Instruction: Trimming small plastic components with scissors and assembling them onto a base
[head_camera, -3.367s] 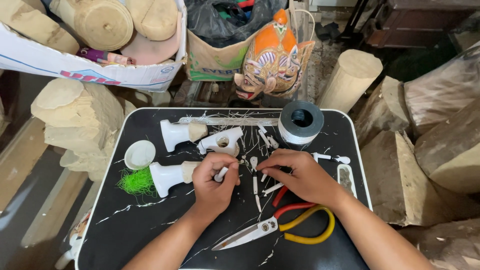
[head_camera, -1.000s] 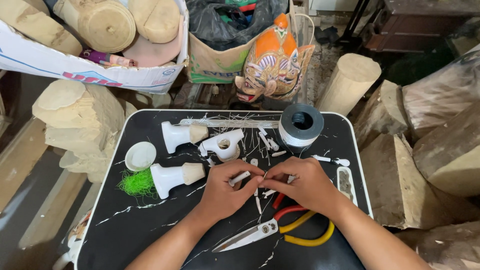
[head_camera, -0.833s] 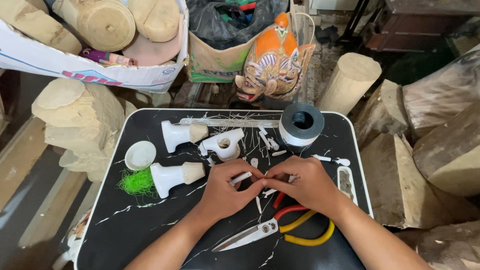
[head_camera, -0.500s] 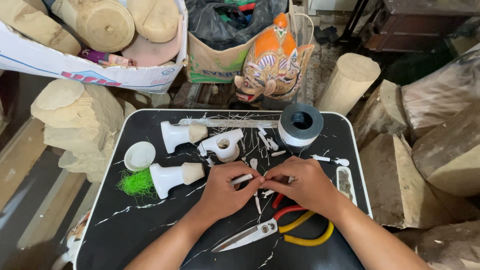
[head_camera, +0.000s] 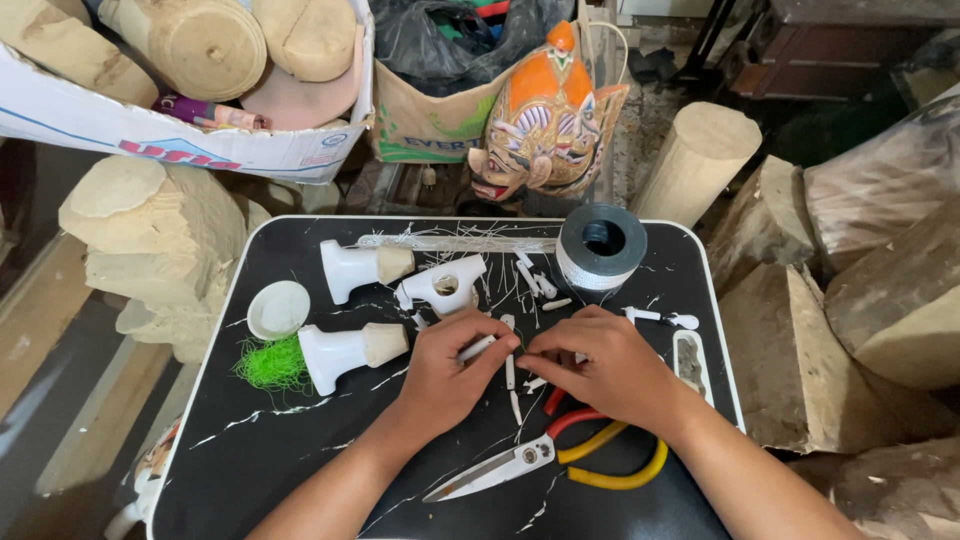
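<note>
While left hand grips a white stick, right hand pinches small white piece, scissors at 6 o'clock on desk.

Both forearms enter from the bottom edge of the frame and converge toward its centre, bare to the elbow. The left hand sits just left of centre, palm down, knuckles up, its fingers curled inward and pinched together at the tips (the thumb tucked under, mostly out of sight). The right hand lies just right of centre, also palm down, wrist bent slightly inward, fingers bunched and pointing left toward the other hand. The fingertips of the two hands nearly meet, a narrow gap between them at mid-frame.
</note>
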